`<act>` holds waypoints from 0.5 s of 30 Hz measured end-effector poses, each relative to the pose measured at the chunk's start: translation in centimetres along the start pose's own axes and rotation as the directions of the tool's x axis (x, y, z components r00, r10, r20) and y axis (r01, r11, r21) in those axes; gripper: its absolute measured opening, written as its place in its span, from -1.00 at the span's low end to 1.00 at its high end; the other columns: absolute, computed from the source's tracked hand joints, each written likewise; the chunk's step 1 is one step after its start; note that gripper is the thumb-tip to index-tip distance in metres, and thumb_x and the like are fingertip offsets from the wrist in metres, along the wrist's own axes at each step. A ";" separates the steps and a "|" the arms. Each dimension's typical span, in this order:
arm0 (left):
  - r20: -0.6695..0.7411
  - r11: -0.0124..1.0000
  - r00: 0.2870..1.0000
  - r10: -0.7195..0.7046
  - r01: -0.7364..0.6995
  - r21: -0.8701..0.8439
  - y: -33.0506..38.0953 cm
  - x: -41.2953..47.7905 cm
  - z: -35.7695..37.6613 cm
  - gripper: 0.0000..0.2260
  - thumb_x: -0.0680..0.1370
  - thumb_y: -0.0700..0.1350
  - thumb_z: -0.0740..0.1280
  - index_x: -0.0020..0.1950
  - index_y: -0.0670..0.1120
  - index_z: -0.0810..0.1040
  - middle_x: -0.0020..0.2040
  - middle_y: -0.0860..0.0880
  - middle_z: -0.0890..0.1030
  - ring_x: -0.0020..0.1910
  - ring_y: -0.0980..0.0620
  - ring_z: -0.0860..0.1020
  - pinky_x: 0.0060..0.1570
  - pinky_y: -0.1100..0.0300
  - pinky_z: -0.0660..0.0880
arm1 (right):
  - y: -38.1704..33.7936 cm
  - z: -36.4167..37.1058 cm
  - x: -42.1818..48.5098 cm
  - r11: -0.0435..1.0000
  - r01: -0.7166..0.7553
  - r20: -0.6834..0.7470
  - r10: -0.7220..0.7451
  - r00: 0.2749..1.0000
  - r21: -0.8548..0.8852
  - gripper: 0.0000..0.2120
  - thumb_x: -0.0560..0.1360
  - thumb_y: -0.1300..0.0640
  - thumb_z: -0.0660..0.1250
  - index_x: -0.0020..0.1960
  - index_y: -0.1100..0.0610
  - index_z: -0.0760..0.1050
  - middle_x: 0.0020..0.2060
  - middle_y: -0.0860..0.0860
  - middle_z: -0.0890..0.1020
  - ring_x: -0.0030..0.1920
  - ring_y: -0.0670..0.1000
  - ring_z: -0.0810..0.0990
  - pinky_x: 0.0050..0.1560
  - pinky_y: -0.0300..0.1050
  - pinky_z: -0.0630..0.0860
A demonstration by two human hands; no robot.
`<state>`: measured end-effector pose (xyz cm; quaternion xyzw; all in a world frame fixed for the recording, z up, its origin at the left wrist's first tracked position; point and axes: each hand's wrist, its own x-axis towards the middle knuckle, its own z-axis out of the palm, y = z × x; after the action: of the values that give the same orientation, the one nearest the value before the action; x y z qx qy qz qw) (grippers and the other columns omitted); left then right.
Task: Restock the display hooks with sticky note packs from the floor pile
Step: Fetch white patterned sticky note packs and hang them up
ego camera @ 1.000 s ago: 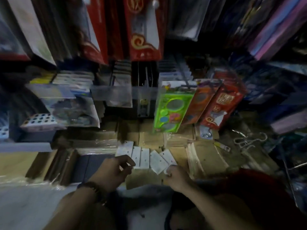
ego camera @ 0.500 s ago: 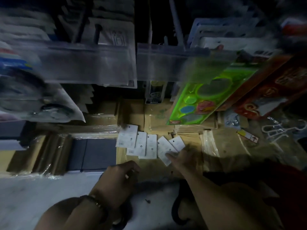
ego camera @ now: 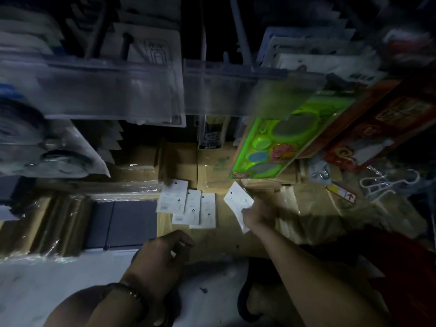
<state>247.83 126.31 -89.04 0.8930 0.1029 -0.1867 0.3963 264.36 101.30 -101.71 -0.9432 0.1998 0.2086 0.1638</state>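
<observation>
Right hand (ego camera: 258, 214) around sticky note pack (ego camera: 237, 198)

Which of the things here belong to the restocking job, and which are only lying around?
Job:
- floor packs, white, three side by side
- held packs, gripped by the right hand
- left hand, near the floor packs

Lying about:
- green toy pack
- red packs
- white hangers
- brown bundles
- dark notebook

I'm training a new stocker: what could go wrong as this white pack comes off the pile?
The right hand pinches the white pack by one side, so it may slip. The green toy pack hangs close by; lifting could knock it. Dim light may make hooking harder.
</observation>
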 end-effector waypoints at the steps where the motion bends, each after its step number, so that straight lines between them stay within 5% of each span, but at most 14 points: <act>1: 0.015 1.000 1.000 0.000 0.000 0.005 0.0 0.1 0.3 -0.82 0.63 -0.02 0.38 0.06 0.32 0.60 -0.13 0.27 0.70 -0.11 0.23 0.67 -0.05 0.12 0.64 | -0.3 -1.0 0.0 0.999 -0.002 0.031 0.001 1.000 0.049 -0.69 0.54 0.06 0.40 0.28 0.03 0.58 0.24 0.07 0.67 0.23 0.18 0.67 0.09 -0.02 0.63; 4: 0.049 1.000 0.999 0.006 -0.006 0.000 1.0 0.1 1.1 -0.86 0.68 -0.04 0.35 0.10 0.23 0.60 0.01 0.21 0.69 -0.04 0.24 0.65 -0.04 0.31 0.58 | -1.2 -4.7 -1.4 0.978 0.017 0.127 -0.045 0.991 0.210 -0.89 0.48 0.08 0.50 -0.03 0.07 0.63 -0.14 -0.04 0.68 -0.15 0.02 0.68 -0.23 -0.19 0.55; 8: 0.039 0.961 0.998 -0.059 0.067 -0.269 3.5 0.1 2.0 -0.79 0.70 0.00 0.33 0.35 0.11 0.53 0.14 0.05 0.67 0.04 0.17 0.65 -0.22 0.44 0.50 | -1.8 -8.8 -7.6 0.920 0.165 0.072 -0.202 0.977 0.354 -0.88 0.37 0.09 0.56 -0.22 0.05 0.63 -0.33 -0.09 0.68 -0.25 -0.02 0.69 -0.31 -0.16 0.46; 12: 0.212 0.660 0.963 -0.167 0.269 -0.701 5.7 0.4 2.9 -0.52 0.54 0.29 0.45 0.40 0.14 0.56 0.20 0.02 0.73 0.17 -0.08 0.71 0.08 0.03 0.67 | -0.4 -8.8 -15.0 0.801 0.393 -0.052 -0.416 0.908 0.451 -0.74 0.36 -0.18 0.49 -0.15 0.01 0.69 -0.33 -0.06 0.70 -0.32 -0.04 0.68 -0.33 -0.01 0.56; 15: 0.237 0.512 0.968 -0.079 0.244 -0.823 6.8 0.2 3.5 -0.59 0.62 0.23 0.37 0.24 -0.07 0.65 0.18 -0.20 0.73 0.19 -0.26 0.70 0.29 -0.21 0.60 | 0.5 -7.7 -18.3 0.655 0.538 -0.108 -0.578 0.809 0.530 -0.93 0.51 -0.06 0.53 -0.03 -0.11 0.76 -0.23 -0.16 0.73 -0.20 -0.13 0.70 -0.25 -0.14 0.57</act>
<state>249.37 119.17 -86.79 0.5552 0.2293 -0.2245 0.7673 251.48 103.50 -86.77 -0.8656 -0.0554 0.1166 0.4839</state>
